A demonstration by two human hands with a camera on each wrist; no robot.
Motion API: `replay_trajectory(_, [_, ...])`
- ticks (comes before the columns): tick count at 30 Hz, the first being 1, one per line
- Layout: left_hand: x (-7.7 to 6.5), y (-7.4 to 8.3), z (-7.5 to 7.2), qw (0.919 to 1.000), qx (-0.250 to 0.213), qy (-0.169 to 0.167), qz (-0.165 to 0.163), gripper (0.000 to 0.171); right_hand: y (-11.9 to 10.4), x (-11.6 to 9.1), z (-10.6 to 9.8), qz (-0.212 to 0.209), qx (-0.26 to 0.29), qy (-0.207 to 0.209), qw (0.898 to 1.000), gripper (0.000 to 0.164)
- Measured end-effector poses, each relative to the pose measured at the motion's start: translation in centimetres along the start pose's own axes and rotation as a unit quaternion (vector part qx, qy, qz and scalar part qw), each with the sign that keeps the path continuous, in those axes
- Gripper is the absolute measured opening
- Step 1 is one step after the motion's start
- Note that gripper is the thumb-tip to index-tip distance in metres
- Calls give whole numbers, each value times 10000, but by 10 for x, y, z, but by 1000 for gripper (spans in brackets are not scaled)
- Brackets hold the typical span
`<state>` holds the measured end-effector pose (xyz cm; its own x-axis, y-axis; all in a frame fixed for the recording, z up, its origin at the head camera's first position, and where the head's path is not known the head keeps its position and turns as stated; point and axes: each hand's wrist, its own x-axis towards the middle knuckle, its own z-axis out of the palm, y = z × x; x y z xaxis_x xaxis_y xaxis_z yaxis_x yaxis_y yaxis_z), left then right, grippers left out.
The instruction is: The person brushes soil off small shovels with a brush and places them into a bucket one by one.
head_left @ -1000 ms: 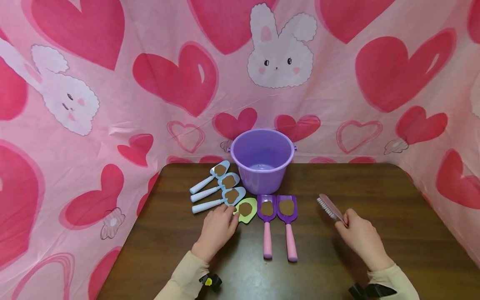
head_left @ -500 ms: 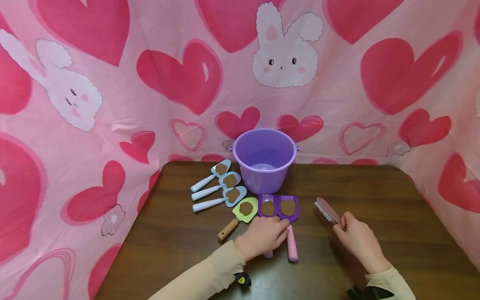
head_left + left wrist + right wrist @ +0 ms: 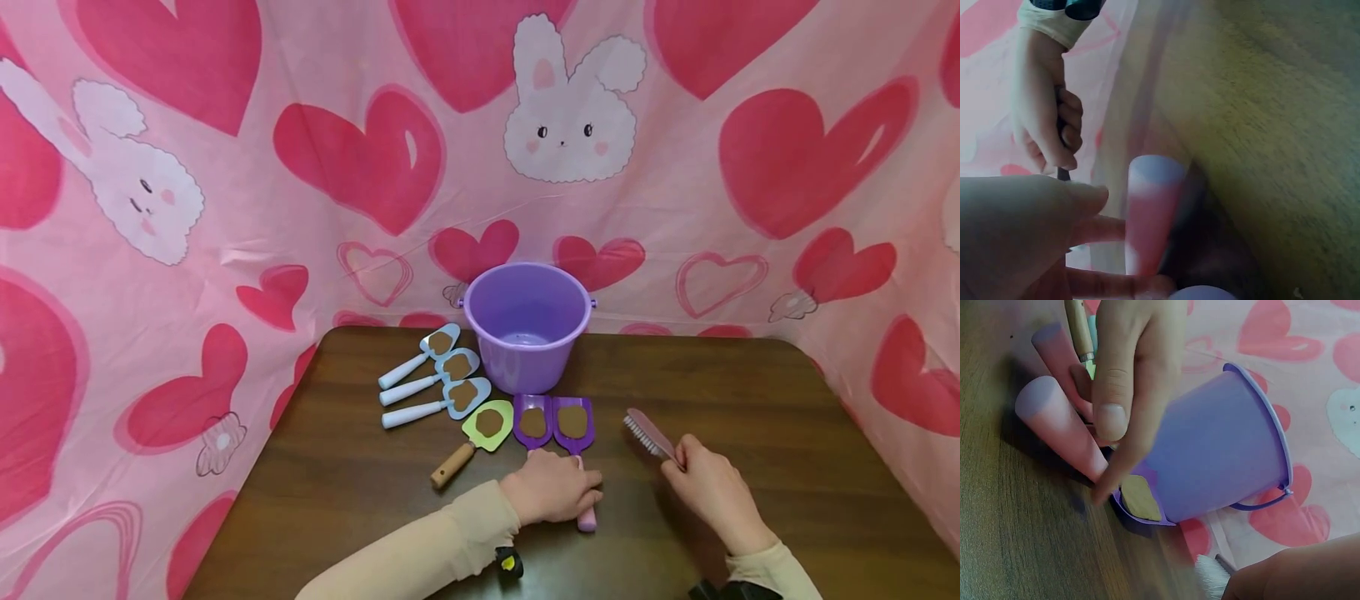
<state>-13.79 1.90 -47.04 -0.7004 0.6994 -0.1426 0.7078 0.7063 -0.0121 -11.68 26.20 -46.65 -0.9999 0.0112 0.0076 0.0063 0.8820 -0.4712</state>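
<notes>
My left hand (image 3: pixel 551 487) lies over the pink handles of two purple toy shovels, its fingers reaching across the handle of the right one (image 3: pixel 572 423). In the left wrist view, its loosely extended fingers are beside that pink handle (image 3: pixel 1150 219). The left purple shovel (image 3: pixel 532 423) has most of its handle hidden under the hand. My right hand (image 3: pixel 712 487) grips a pink brush (image 3: pixel 651 435) with white bristles, held by its handle over the table. Each purple blade carries a flat brown patch of material.
A purple bucket (image 3: pixel 525 367) stands behind the shovels at the table's back edge. Left of them lie a green shovel (image 3: pixel 498 435) with a wooden handle and three light-blue shovels (image 3: pixel 412 414), also bearing brown patches. Pink heart-patterned cloth (image 3: pixel 360 192) hangs around the table (image 3: pixel 750 392).
My left hand has moved right, from the green shovel across to the purple shovels' handles, uncovering the wooden handle. The right hand with the brush has shifted slightly left.
</notes>
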Motion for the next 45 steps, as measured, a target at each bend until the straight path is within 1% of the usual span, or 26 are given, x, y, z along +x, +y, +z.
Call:
replay_trajectory(3, [1, 0, 1, 9997, -79, -224, -79, 35, 0, 1, 1, 2, 1, -23, 10000, 19])
replay_trajectory(6, [2, 0, 1, 9994, -174, -283, -105, 37, 0, 1, 1, 23, 10, -70, 10000, 20])
replay_trajectory(9, [2, -1, 1, 9992, -355, -138, -92, 36, 1, 1, 0, 49, 13, -110, 9999, 20])
replay_trajectory(12, [3, -2, 1, 9980, -597, 67, -169, 39, 2, 1, 1, 61, 7, -127, 9999, 20])
replay_trajectory(17, [4, -1, 2, 9934, -985, 286, -506, 52, 3, 0, 2, 64, 20, -116, 9999, 19])
replay_trajectory(19, [4, -1, 1, 9919, -1062, 324, -611, 54, 3, 0, 2, 62, 35, -116, 9999, 19])
replay_trajectory(22, [2, -3, 0, 9909, -1131, 321, -659, 46, 3, 0, 2, 63, 30, -125, 9999, 19])
replay_trajectory(25, [0, -6, -2, 9899, -1247, 242, -635, 36, 3, 1, 2, 81, 28, -142, 9999, 19])
replay_trajectory(29, [-1, -9, -5, 9863, -1484, 123, -714, 33, 3, 0, 2, 131, 39, -197, 9997, 19])
replay_trajectory(31, [-2, -10, -6, 9856, -1486, 177, -785, 28, 3, 0, 2, 158, 37, -231, 9996, 19])
replay_trajectory(33, [-3, -10, -5, 9860, -1400, 295, -854, 22, 3, 0, 2, 169, 33, -246, 9995, 19])
replay_trajectory(36, [-5, -9, -3, 9876, -1122, 521, -972, 12, 3, 0, 3, 164, 42, -250, 9995, 19])
replay_trajectory(39, [-6, -10, -1, 9866, -929, 772, -1099, 16, 4, 0, 4, 139, 44, -239, 9996, 19])
replay_trajectory(42, [-7, -13, -1, 9820, -713, 1333, -1132, 21, 5, 0, 4, 117, 48, -189, 9997, 19])
replay_trajectory(45, [-8, -19, 0, 9749, -432, 1882, -1106, 23, 4, 0, 6, 39, 66, -110, 9999, 20])
